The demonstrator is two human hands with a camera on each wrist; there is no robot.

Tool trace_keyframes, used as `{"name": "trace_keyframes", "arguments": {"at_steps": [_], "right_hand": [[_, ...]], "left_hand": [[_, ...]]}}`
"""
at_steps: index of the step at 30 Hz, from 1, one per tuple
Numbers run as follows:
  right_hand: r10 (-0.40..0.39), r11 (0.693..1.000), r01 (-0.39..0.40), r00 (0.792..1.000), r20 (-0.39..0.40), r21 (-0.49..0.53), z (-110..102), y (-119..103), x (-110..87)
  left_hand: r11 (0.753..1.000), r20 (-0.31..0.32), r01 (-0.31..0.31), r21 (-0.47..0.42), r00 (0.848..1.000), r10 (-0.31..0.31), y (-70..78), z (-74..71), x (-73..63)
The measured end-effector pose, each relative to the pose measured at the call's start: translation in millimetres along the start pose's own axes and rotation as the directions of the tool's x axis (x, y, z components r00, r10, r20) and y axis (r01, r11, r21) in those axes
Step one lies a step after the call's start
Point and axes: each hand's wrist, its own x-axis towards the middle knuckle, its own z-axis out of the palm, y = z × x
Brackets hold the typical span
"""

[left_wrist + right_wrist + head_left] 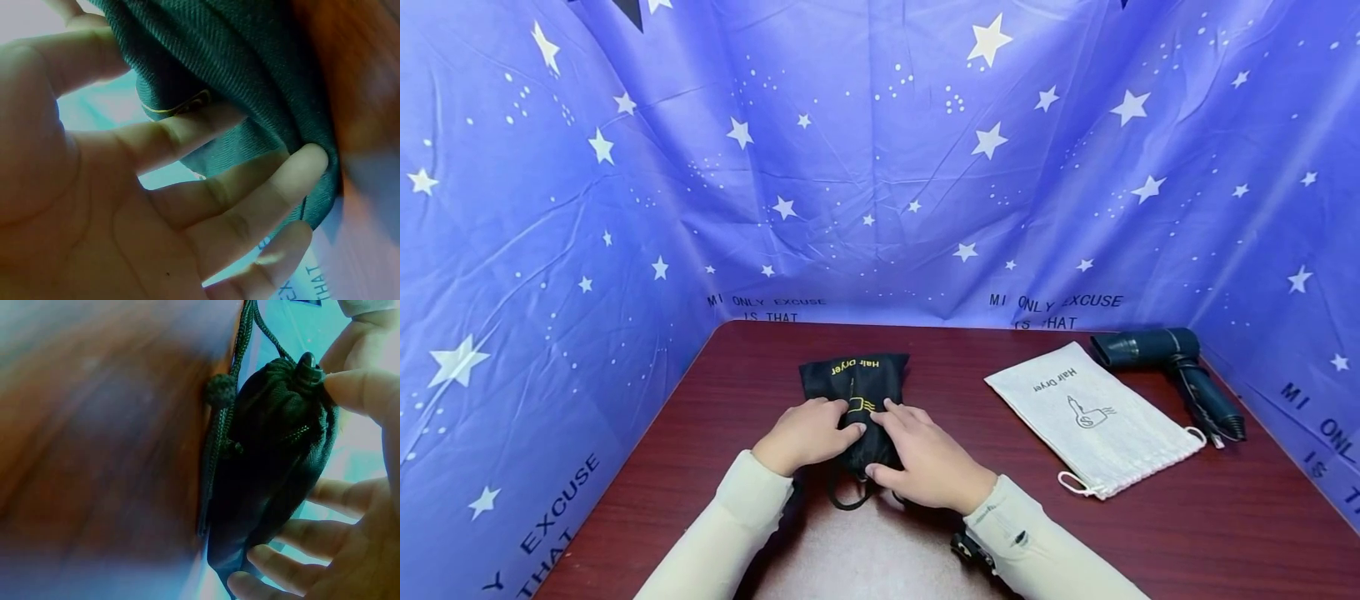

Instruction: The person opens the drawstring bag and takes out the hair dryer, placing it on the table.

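Note:
A black drawstring pouch [871,379] with yellow "Hair Dryer" lettering lies on the table, its gathered end toward me. My left hand [810,435] rests on its left side; in the left wrist view the fingers [275,194] lie extended along the dark cloth. Along the right side lies my right hand [928,458], fingers spread against the fabric. In the right wrist view its thumb [356,390] touches the cinched mouth beside the cord lock [308,374]. A cord loop [847,504] trails from the mouth onto the table.
A white drawstring bag [1090,421] printed "Hair Dryer" lies flat to the right. Behind it, a dark hair dryer [1150,346] with a bent handle lies near the table's right edge. Blue star-printed cloth [880,167] encloses the dark red table [737,367].

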Motion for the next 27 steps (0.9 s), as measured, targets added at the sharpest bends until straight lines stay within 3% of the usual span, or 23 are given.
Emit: {"name": "trace_keyframes", "arguments": {"at_steps": [13,19,27], "right_hand": [[0.026,1.000,-0.026,1.000,0.001,-0.007,-9,8,-16.1],[0.013,1.000,-0.013,1.000,0.020,-0.014,-9,5,-12.9],[0.014,1.000,-0.012,0.997,0.071,-0.029,-14,5,-15.0]], "left_hand": [[0.999,-0.010,-0.049,0.023,0.999,0.049,15.3,8.6,1.5],[0.999,-0.009,-0.016,0.037,1.000,0.016,13.9,9.5,-0.9],[0.999,-0.037,-0.030,0.036,0.999,0.032,13.8,8.2,-1.8]]}}
